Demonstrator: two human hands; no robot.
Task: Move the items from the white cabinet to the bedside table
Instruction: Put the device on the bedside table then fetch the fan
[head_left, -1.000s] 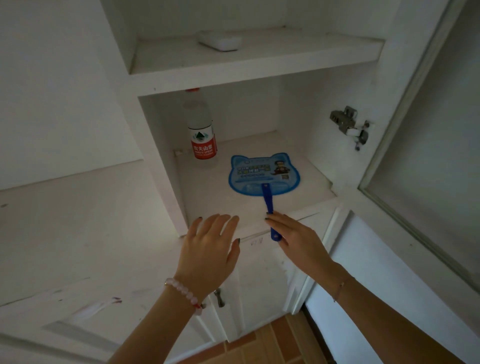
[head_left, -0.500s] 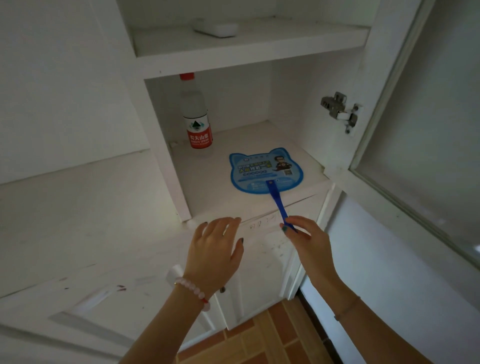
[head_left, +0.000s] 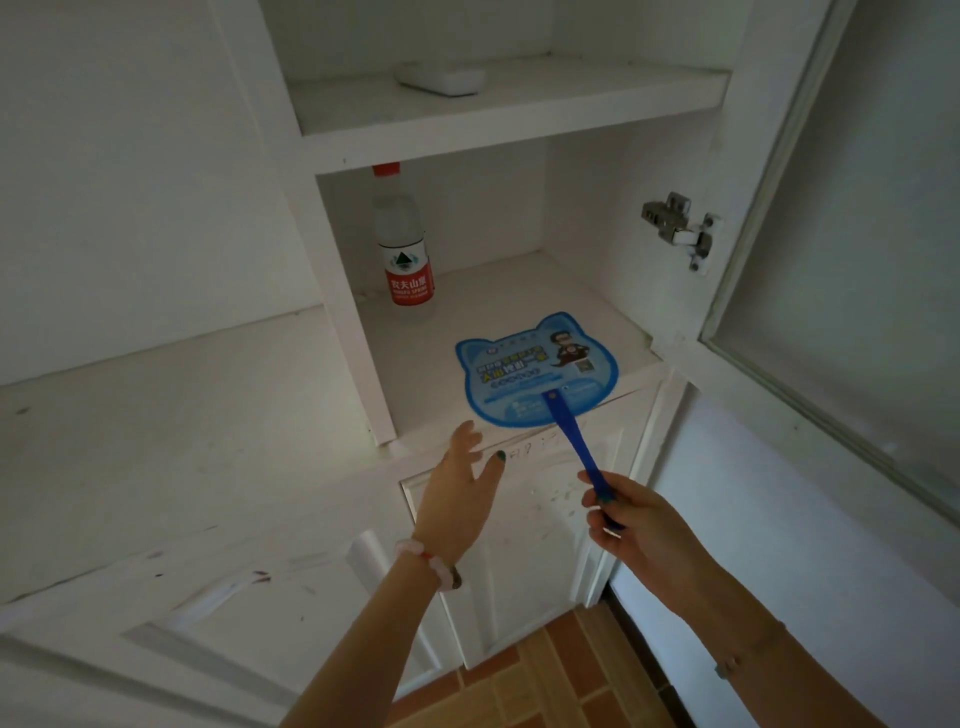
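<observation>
A blue cat-shaped hand fan lies at the front edge of the white cabinet's lower shelf, its blue handle sticking out past the edge. My right hand pinches the end of that handle. My left hand hovers with its fingers spread, just below the shelf edge and left of the fan. A clear water bottle with a red cap and red label stands at the back left of the same shelf. On the upper shelf lies a small white object.
The cabinet's glass door stands swung open on the right, with a metal hinge on the inner wall. A white countertop stretches to the left. Closed lower doors are below the hands, above an orange tiled floor.
My right hand has taken hold of the fan's handle and drawn the fan forward, so it overhangs the shelf edge. My left hand has dropped slightly below the shelf edge.
</observation>
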